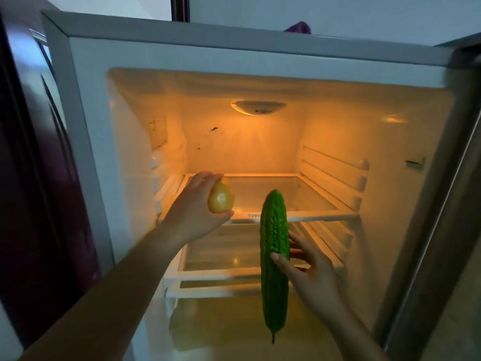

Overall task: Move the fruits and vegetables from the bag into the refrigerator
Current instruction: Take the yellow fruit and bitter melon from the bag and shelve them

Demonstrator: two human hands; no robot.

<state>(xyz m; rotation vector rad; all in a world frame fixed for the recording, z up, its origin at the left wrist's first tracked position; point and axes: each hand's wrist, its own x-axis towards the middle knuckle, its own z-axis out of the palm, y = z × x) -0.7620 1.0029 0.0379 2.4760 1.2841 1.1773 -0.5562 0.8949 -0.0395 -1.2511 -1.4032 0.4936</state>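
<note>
The left hand [192, 204], its arm reaching up from the lower left of the frame, curls round one yellow pear [220, 198] by the left front corner of the upper shelf [286, 194] in the open refrigerator [234, 61]. The right hand [312, 274], at lower centre-right, pinches one bitter gourd [274, 256] upright between thumb and fingers, in front of the lower shelf [221, 256]. Two shelves show in all.

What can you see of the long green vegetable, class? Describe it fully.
The bitter gourd is long, deep green and bumpy-ridged, tapering to a thin stem at its lower end. It hangs nearly upright in the air before the open refrigerator, its top overlapping the upper shelf in the view. The right hand pinches it near the middle, thumb in front, fingers behind. Nothing else touches it.
</note>
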